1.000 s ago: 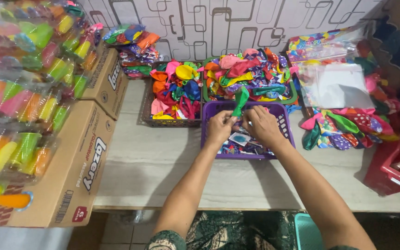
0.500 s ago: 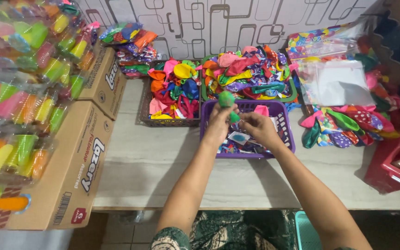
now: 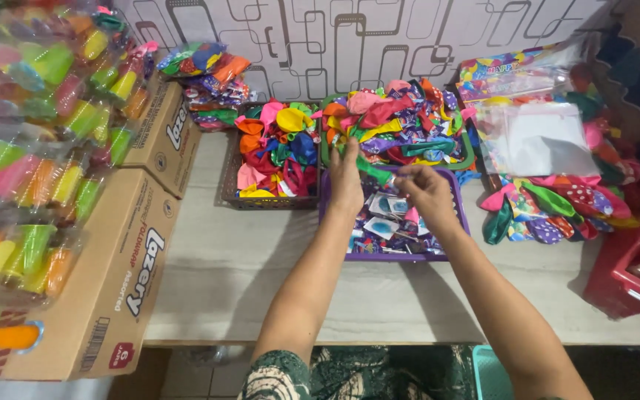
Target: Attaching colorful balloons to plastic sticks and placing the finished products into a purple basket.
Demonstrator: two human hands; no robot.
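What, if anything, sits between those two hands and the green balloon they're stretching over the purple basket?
Nothing visible does. The left hand and right hand already grip the green balloon at its two ends, pulled taut above the purple basket, with no other thing between them.

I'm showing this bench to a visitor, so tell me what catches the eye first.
The heaps of bright uninflated balloons along the patterned wall stand out most: one in a dark basket, one in a green basket. In front of them, the left hand and right hand stretch a green balloon over a purple basket of small packets. At the left edge, packs of colourful tubes sit on cardboard boxes.
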